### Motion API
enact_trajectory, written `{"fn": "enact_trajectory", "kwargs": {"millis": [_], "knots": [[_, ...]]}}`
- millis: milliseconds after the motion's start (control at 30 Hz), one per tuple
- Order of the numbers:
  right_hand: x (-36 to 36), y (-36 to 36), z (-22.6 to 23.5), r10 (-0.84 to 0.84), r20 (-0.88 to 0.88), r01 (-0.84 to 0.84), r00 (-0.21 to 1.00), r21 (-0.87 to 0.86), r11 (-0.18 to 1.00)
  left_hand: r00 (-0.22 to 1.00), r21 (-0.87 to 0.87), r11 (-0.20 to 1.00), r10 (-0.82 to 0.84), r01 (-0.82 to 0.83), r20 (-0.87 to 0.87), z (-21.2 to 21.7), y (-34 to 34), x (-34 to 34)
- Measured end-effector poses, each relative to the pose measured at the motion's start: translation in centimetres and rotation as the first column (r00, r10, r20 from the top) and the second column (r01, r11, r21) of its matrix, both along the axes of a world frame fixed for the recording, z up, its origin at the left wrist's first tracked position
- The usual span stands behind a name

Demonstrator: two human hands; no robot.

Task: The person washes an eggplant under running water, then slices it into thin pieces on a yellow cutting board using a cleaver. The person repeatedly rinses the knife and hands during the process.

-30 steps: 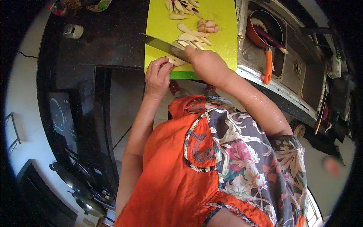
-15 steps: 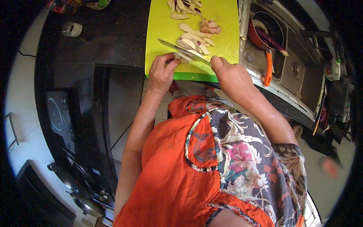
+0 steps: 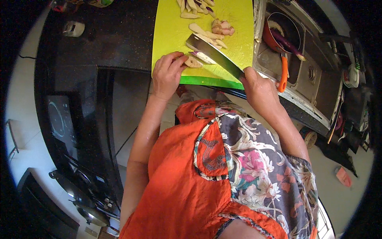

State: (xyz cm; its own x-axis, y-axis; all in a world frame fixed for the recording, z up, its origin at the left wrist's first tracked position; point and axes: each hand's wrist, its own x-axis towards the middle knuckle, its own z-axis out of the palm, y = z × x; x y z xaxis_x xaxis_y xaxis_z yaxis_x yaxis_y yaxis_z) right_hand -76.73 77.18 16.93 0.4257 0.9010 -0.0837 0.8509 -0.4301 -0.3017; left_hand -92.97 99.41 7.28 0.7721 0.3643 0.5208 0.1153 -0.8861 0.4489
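With the left hand (image 3: 166,73), curling thumb and fingers nearly closed about the left end of a pale eggplant piece (image 3: 194,62); with the right hand (image 3: 258,86), making a fist around the handle of a knife (image 3: 215,54). Lying flat, eggplant piece at two o'clock from the left hand, far nearer to it than to the right, and toward ten o'clock from the latter. Running its long axis just off nine-to-three, dipping slightly rightward, and pointing its free end toward the right hand. Slanting the blade toward ten o'clock, apart from that end, and showing a cut slice (image 3: 205,57) in between. Farther out, showing more slices (image 3: 190,16) toward twelve o'clock on a yellow cutting board (image 3: 169,32); at one o'clock from the right hand, resting a purple eggplant (image 3: 289,45) in a red pan (image 3: 271,42) at the sink (image 3: 264,61).
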Motion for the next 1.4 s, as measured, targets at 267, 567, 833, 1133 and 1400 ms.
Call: {"fn": "enact_trajectory", "kwargs": {"millis": [267,567,833,1133,1400], "knots": [[-0.2,-1.3,-0.6,0.034,-0.038,-0.034,0.999,-0.018,0.999,0.999,-0.026,0.999,-0.031,0.031,0.01,0.0,1.0,-0.4],[-0.5,-1.4,-1.1,0.04,-0.044,-0.041,0.998,-0.032,0.999,1.0,-0.122,0.992,0.01,-0.013,-0.019,0.2,1.8,-2.1],[-0.6,-1.3,-1.3,0.1,-0.014,-0.101,0.995,-0.05,0.994,0.999,-0.136,0.99,-0.021,0.017,-0.029,0.4,1.6,-2.3],[-1.0,-0.6,-2.2,0.133,0.001,-0.132,0.991,-0.077,0.988,0.999,-0.141,0.989,0.043,-0.039,0.03,-0.3,0.2,-1.7],[-1.8,0.8,-1.6,0.172,0.027,-0.169,0.985,-0.089,0.982,0.996,-0.145,0.986,0.088,-0.084,0.026,-0.6,0.0,-1.5]]}}
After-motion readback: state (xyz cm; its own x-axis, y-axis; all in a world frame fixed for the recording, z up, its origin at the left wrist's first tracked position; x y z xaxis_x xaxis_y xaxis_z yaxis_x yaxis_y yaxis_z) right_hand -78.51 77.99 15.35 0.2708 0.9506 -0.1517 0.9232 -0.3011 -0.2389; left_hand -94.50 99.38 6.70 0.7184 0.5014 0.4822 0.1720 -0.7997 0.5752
